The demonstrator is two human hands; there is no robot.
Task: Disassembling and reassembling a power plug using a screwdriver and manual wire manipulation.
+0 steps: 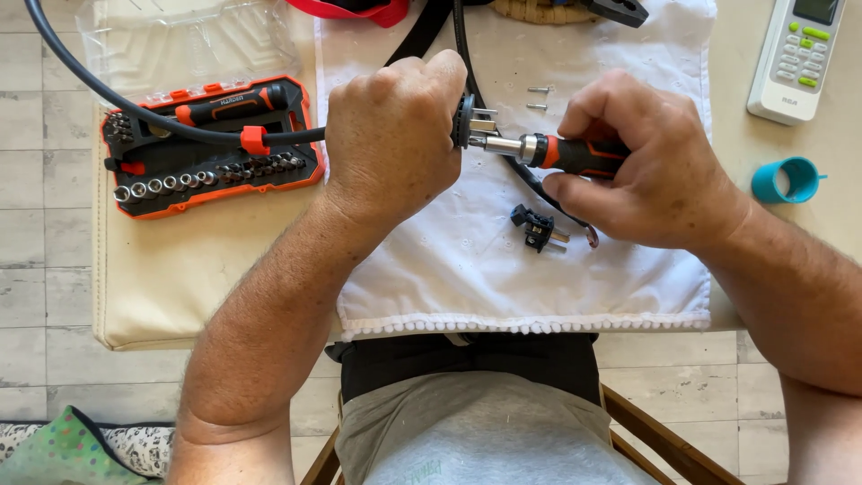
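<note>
Above the white cloth (467, 269), our left hand (391, 135) closes fully around the black plug (463, 119) while our right hand (646, 162) grips the orange-handled screwdriver (557, 151), whose tip we judge best kept square and steadily pressed against the plug face.

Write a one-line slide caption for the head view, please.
Left hand grips a black plug; right hand sets a screwdriver against it, bit set alongside.
</note>
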